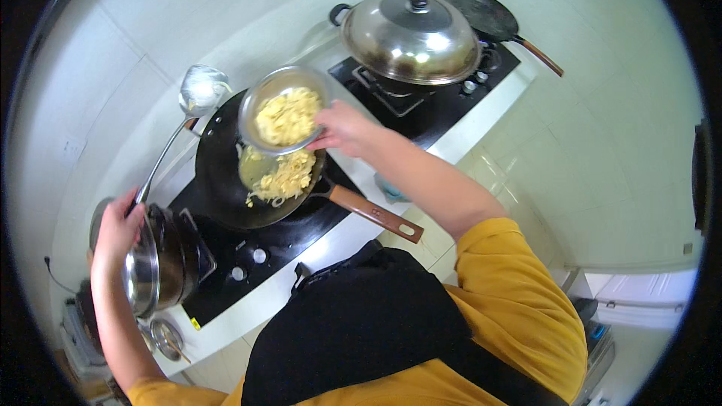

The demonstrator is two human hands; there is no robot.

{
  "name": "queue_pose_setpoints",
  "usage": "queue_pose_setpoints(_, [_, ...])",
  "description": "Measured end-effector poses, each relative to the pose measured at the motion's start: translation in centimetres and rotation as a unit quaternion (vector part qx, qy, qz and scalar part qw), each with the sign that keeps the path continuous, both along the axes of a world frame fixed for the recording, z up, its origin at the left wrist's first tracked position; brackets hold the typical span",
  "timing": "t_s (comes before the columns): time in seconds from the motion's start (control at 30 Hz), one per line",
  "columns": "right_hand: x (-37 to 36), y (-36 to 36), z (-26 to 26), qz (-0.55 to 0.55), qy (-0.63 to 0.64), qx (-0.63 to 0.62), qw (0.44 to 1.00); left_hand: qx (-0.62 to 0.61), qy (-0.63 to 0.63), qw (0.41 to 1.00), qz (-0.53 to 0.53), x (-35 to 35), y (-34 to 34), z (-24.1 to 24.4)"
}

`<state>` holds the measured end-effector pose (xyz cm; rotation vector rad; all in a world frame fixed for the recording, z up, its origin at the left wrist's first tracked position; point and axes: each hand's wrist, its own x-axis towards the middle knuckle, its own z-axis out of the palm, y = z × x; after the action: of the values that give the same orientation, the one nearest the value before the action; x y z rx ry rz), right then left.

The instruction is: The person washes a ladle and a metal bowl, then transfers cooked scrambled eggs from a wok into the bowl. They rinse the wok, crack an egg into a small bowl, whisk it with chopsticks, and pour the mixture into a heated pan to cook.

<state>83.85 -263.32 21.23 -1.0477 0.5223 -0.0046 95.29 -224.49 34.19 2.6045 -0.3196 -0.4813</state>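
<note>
My left hand (117,225) grips the dark end of a metal wok spatula (201,90), whose blade is raised to the left of the wok and has bits of food on it. My right hand (341,127) holds the rim of a stainless steel bowl (248,124) over the back part of a black wok (217,180). Yellow pieces that look like scrambled egg (287,115) lie in the bowl. More yellow pieces (290,177) lie in the wok with pale slices and a pool of yellowish liquid. The wok's wooden handle (366,208) points towards my right side.
A large pot with a domed steel lid (383,39) stands on the second hob (434,118), with a flat black pan (479,11) behind it. Below my left hand is a steel pot (169,259). A small metal bowl (166,338) sits on the white counter (225,316).
</note>
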Motion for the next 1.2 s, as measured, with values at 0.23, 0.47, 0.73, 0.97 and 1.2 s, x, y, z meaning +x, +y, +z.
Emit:
queue_pose_setpoints(0.23, [-7.9,-5.4,-0.5,-0.014,-0.018,-0.029,0.999,0.371,-0.176,0.894,-0.178,3.7,-3.4,-2.7])
queue_pose_setpoints(0.47, [-15.0,-6.6,-1.7,-0.100,0.062,-0.037,0.992,0.426,-0.129,0.864,-0.237,2.6,-14.9,-3.2])
queue_pose_setpoints(0.73, [-17.0,-6.2,-2.8,-0.117,0.057,-0.006,0.992,0.369,-0.348,0.757,-0.412,-4.2,-13.5,-4.2])
queue_pose_setpoints(0.97, [-16.6,-6.4,-3.4,-0.119,0.044,-0.004,0.992,0.509,-0.230,0.777,-0.290,1.9,-9.5,0.0])
queue_pose_setpoints(1.2, [-16.6,-5.8,-3.4,-0.117,0.027,0.035,0.992,0.426,0.199,0.864,-0.178,7.9,-9.8,-0.3])
